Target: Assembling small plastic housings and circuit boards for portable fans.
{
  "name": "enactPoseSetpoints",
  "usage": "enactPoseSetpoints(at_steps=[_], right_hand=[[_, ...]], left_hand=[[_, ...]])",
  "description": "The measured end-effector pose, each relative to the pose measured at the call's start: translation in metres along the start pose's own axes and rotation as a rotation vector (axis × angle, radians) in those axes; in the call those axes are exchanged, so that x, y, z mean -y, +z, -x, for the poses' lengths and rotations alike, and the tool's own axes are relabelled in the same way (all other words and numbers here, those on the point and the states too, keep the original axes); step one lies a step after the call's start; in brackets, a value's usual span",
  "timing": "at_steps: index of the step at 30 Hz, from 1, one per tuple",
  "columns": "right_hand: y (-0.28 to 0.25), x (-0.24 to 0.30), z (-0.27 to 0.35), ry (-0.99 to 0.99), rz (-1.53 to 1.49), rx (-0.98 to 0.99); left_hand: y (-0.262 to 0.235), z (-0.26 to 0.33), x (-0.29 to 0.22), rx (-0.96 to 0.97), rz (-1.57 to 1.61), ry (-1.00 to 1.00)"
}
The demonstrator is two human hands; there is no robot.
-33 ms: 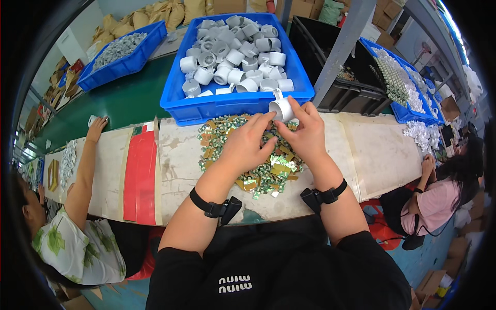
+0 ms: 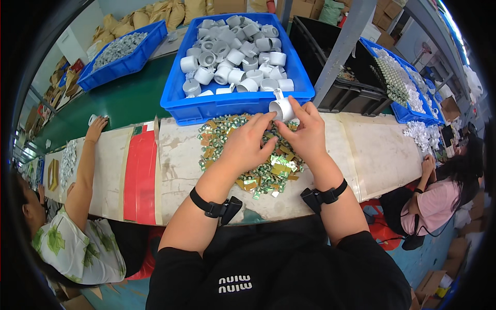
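My right hand (image 2: pixel 305 129) pinches a white plastic cup-shaped housing (image 2: pixel 281 109) with a small tab on its upper side. It is held just in front of the big blue bin, its open mouth turned toward my left. My left hand (image 2: pixel 249 142) reaches to the rim of that mouth with its fingertips, thumb held apart. What lies inside the housing is hidden. Beneath both hands a heap of small green and yellow-brown circuit boards (image 2: pixel 281 173) spreads over the worktable (image 2: pixel 178 170).
The blue bin (image 2: pixel 170 103) ahead is piled with similar white housings (image 2: pixel 222 49). To its right stand a black crate (image 2: pixel 356 95) and a metal post (image 2: pixel 343 46). A red strip (image 2: pixel 139 175) crosses the table at left. Co-workers sit on both sides; one arm (image 2: pixel 85 170) reaches forward at left.
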State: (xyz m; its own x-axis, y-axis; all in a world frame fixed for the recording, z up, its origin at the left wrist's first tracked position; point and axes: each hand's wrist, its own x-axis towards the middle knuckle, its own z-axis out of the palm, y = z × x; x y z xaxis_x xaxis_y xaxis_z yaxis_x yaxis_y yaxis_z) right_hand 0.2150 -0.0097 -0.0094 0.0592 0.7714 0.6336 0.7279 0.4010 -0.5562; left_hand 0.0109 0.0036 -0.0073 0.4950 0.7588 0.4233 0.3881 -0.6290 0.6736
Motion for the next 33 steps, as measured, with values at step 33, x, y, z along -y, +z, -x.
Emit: enactPoseSetpoints(at_steps=[33], right_hand=[[-0.008,0.008,-0.002,0.021,0.021,-0.020]], left_hand=[[0.000,0.000,-0.002,-0.006,-0.009,0.026]])
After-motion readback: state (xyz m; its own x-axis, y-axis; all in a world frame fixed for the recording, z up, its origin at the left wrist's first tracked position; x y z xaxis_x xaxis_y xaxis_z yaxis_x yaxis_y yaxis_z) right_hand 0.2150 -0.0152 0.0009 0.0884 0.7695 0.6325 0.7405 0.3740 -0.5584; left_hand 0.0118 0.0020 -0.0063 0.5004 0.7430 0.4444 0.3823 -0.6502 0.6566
